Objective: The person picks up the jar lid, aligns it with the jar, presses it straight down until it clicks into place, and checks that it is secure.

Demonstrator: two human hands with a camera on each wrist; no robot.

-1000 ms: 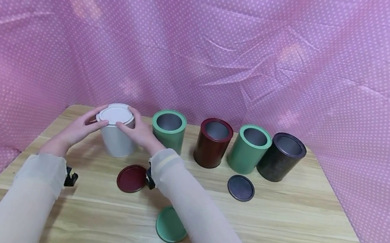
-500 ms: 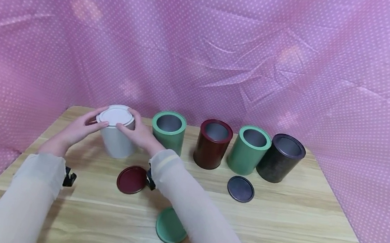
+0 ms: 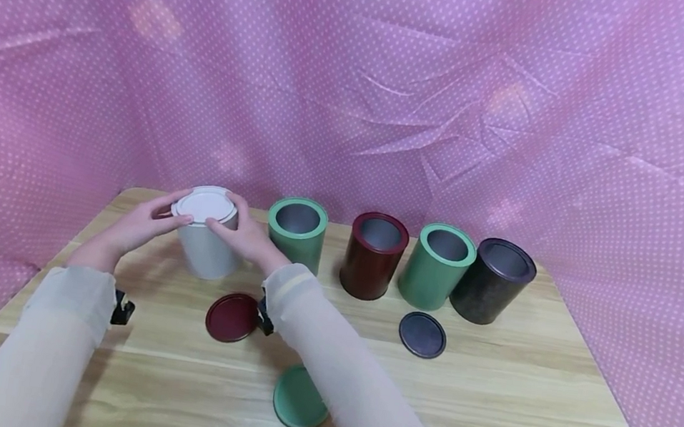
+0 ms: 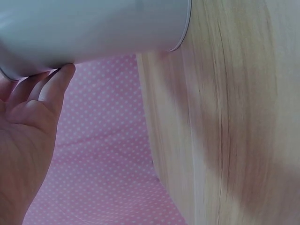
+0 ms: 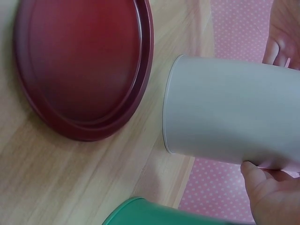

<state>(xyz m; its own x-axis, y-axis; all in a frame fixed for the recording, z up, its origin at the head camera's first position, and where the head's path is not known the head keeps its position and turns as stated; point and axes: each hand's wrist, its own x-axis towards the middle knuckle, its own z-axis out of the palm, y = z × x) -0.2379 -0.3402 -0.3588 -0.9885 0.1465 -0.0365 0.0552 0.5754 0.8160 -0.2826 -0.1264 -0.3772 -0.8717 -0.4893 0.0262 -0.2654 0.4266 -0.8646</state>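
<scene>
Keeping left hand (image 3: 134, 227) and right hand (image 3: 249, 239) curled round lidded white can (image 3: 206, 252), unchanged since earlier.

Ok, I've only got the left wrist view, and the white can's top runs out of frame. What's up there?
Observer: A white lid covers the top of the white can; I can't tell whether it is fully seated.

Operator: And where's the right hand?

Observer: The right hand holds the can near its top, across from the left hand.

Operator: Any loose lids about?

Observer: Three lie on the table: a dark red lid, a green lid and a dark grey lid.
</scene>
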